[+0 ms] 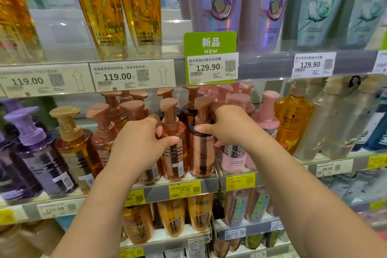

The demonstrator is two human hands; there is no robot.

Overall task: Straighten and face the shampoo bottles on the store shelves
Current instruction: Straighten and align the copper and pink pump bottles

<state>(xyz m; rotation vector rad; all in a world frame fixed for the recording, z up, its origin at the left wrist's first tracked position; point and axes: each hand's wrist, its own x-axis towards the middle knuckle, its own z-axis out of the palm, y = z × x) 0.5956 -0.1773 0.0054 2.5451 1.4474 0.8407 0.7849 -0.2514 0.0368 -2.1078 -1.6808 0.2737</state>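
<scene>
Shampoo bottles fill the middle shelf (188,184), and two pump bottles at its front edge sit directly under my hands. My left hand (138,144) wraps the amber bottle (174,153), thumb across its front and fingers curled round the back below the pump collar. My right hand (228,125) grips the copper bottle (201,153) at the shoulder, thumb pointing left across the neck and fingers closed behind it. The two bottles stand upright and just beside each other, long axes vertical, each nearer to the hand that holds it.

What the next move turns on, as I judge it, is which way each front faces. The copper bottle shows "L'ORE..." near my right thumb, so its label is nearly toward me. The amber bottle shows a white barcode sticker low on its right side, so I think it needs a twist about its upright axis.

Readable writing: a green tag (210,57) on the rail above says "新品 NEW" and 129.90; other tags read 119.00 and 129.90. A yellow tag (184,189) below my bottles reads 75.50. The gold bottles (117,10) on the top shelf carry "L'OREAL", blurred.
</scene>
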